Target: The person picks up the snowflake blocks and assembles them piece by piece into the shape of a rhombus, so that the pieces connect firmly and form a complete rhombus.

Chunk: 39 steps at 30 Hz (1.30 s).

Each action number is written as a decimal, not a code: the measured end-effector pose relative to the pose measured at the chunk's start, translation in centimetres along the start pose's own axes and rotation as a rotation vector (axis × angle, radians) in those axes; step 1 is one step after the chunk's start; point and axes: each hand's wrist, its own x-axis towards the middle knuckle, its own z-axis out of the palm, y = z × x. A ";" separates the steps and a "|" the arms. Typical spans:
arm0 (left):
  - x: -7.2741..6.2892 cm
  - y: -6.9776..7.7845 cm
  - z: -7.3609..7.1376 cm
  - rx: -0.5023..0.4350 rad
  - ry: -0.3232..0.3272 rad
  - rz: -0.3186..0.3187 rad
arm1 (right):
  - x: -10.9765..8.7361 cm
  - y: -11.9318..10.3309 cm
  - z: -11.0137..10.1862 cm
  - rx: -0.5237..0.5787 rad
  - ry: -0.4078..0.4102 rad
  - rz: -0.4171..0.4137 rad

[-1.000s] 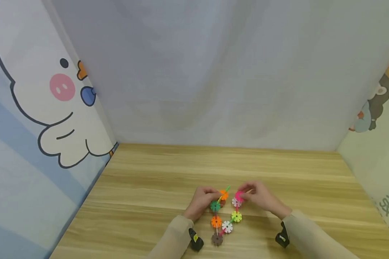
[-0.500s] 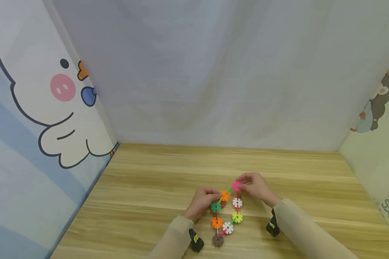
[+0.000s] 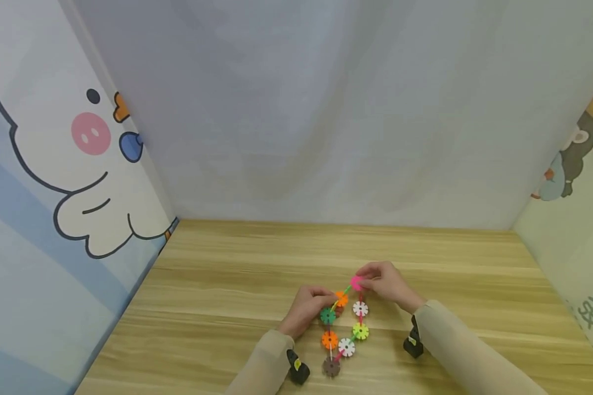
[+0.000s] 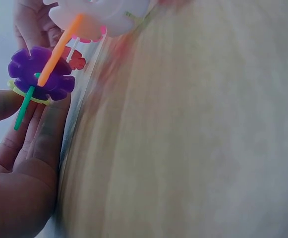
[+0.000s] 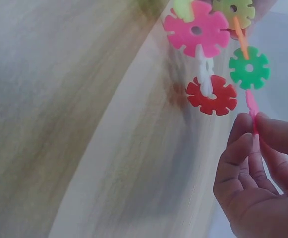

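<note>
A loop of slotted plastic snowflake discs stands between my hands in the head view, flat discs alternating with edge-on ones. My left hand [image 3: 306, 308] pinches the loop's left side by an orange disc [image 3: 342, 299], above a green disc [image 3: 328, 315]. At the top, my right hand [image 3: 389, 285] pinches a pink disc [image 3: 356, 283] between thumb and fingers. An edge-on light green disc [image 3: 347, 289] reaches from the orange disc to the pink one; whether they are slotted together I cannot tell. Below hang a white disc [image 3: 360, 309], a yellow disc [image 3: 361, 331] and a brown disc [image 3: 331, 367].
The wood-grain table [image 3: 227, 269] lies beneath both hands. A pale grey curtain [image 3: 296, 120] stands at the back, with cartoon-printed cloth [image 3: 39, 164] on the left. Black wrist straps [image 3: 298, 368] hang at both sleeves.
My right hand has moved up and left, drawing the pink disc away from the white one to the light green disc's tip. The right side of the loop has straightened. My left hand stays put.
</note>
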 end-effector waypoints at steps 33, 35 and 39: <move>-0.2 0.2 0.1 0.017 0.015 0.006 | 0.8 -0.5 0.4 0.007 -0.095 0.041; -0.2 0.2 0.2 0.020 0.025 0.000 | 0.9 -0.6 0.3 0.010 -0.107 0.038; -0.1 0.2 0.2 0.058 0.040 -0.010 | 0.9 -0.6 0.3 0.015 -0.129 0.031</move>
